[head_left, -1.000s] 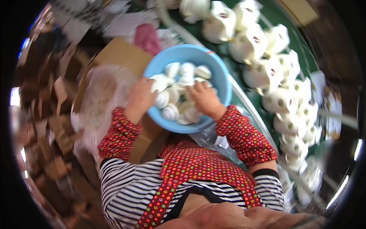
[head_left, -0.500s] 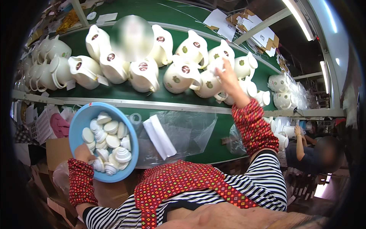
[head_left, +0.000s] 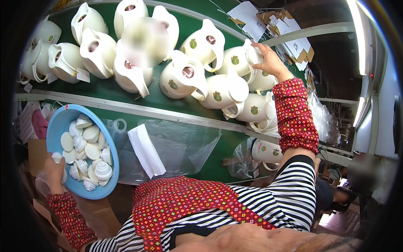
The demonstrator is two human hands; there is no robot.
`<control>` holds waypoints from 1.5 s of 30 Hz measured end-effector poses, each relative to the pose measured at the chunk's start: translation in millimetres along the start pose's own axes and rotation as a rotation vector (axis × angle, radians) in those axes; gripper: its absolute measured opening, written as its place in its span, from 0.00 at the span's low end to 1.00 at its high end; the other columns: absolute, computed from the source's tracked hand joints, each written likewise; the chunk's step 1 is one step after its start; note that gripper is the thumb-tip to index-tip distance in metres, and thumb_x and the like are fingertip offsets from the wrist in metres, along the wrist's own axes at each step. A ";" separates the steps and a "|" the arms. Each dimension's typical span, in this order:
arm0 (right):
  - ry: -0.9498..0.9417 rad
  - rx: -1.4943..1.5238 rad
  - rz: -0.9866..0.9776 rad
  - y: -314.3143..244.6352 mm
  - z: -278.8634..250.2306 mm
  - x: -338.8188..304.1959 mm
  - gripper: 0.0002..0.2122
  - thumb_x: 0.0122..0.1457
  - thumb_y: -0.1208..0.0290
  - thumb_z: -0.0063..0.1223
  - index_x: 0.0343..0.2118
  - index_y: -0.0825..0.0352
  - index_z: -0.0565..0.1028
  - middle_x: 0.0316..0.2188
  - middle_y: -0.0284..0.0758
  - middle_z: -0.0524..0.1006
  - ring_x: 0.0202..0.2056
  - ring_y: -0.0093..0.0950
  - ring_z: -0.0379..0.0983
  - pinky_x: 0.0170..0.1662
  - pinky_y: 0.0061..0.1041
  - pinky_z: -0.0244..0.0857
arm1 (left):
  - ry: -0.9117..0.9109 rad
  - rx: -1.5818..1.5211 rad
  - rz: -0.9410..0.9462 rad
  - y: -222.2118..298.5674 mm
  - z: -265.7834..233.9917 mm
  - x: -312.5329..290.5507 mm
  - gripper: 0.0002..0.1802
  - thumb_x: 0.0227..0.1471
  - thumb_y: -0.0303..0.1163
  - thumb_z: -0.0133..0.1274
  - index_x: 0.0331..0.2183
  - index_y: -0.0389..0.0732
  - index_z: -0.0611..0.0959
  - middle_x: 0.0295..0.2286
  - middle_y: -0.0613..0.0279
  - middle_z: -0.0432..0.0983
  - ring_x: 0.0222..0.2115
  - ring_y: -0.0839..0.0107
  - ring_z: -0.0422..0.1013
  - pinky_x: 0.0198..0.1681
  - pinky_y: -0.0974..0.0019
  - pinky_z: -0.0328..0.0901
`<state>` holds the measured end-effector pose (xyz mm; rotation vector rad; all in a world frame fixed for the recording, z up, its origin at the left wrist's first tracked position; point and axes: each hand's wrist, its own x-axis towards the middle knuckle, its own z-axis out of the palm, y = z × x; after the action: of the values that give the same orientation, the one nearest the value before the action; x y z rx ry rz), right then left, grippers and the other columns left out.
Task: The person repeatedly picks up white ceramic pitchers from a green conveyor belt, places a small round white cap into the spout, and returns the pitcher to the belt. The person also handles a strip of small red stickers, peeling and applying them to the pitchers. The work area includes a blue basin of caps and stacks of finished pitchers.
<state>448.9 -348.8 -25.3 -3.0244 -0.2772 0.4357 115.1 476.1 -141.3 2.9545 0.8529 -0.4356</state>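
Observation:
At the left rim of a blue basin (head_left: 115,143), my left hand (head_left: 53,171) is closed on a small white lid (head_left: 56,157). Several white lids (head_left: 92,150) with stepped undersides lie heaped inside the basin. My right hand (head_left: 270,62) reaches far across the bench, its fingers and thumb around a white lid (head_left: 254,55) at the mouth of a cream jug (head_left: 235,61) with a green mark. In front of that one, another cream jug (head_left: 218,94) has a lid on. To its left a cream jug (head_left: 178,82) stands open, its shiny inside showing.
More open cream jugs (head_left: 98,52) fill the green bench's left side. A metal rail (head_left: 168,111) crosses in front of them. Nearer lie clear plastic sheeting (head_left: 189,140) and a folded white sheet (head_left: 146,151). Cardboard and papers (head_left: 289,38) are heaped at the back right.
My right hand has moved up and right to a jug in the farther row, which now has a lid at its mouth. My left hand has risen from the basin's lids with one lid.

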 end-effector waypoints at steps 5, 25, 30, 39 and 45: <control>-0.081 -0.156 -0.190 14.8 2.2 18.4 0.42 0.42 0.75 0.73 0.65 0.52 0.69 0.70 0.49 0.61 0.65 0.47 0.67 0.68 0.38 0.63 | 0.073 -0.463 0.036 77.2 -47.0 -49.0 0.29 0.55 0.33 0.64 0.56 0.33 0.76 0.48 0.45 0.78 0.48 0.55 0.76 0.54 0.59 0.68; -0.105 -0.048 -0.123 5.6 2.4 10.5 0.33 0.54 0.72 0.68 0.65 0.57 0.70 0.67 0.43 0.67 0.67 0.47 0.64 0.69 0.38 0.61 | -0.369 -1.046 0.265 217.5 -47.6 -107.3 0.32 0.49 0.24 0.62 0.57 0.35 0.75 0.44 0.53 0.78 0.44 0.66 0.75 0.51 0.63 0.70; -0.130 -0.280 -0.446 12.5 -0.6 6.6 0.32 0.50 0.87 0.64 0.59 0.55 0.73 0.71 0.41 0.60 0.65 0.46 0.66 0.70 0.38 0.62 | -0.383 -1.048 0.276 224.0 -39.4 -111.2 0.33 0.47 0.25 0.63 0.56 0.35 0.75 0.44 0.53 0.78 0.43 0.66 0.76 0.50 0.62 0.70; 0.006 -0.281 -0.082 -1.7 -0.9 11.1 0.39 0.55 0.60 0.71 0.68 0.61 0.65 0.55 0.55 0.75 0.55 0.47 0.76 0.60 0.40 0.71 | -0.368 -1.045 0.275 227.5 -38.9 -115.9 0.33 0.46 0.25 0.63 0.56 0.34 0.76 0.43 0.53 0.79 0.43 0.66 0.76 0.50 0.63 0.70; -0.329 -0.189 0.328 -19.2 -10.4 28.9 0.47 0.47 0.54 0.75 0.67 0.72 0.62 0.68 0.53 0.63 0.62 0.49 0.69 0.65 0.37 0.65 | -0.469 -1.174 0.268 243.3 -48.4 -114.1 0.36 0.47 0.28 0.63 0.59 0.35 0.73 0.46 0.54 0.76 0.45 0.67 0.74 0.52 0.63 0.69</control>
<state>476.0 -324.9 -21.4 -3.1752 0.1786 0.9878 163.4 216.0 -73.8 1.7379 0.4002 -0.3862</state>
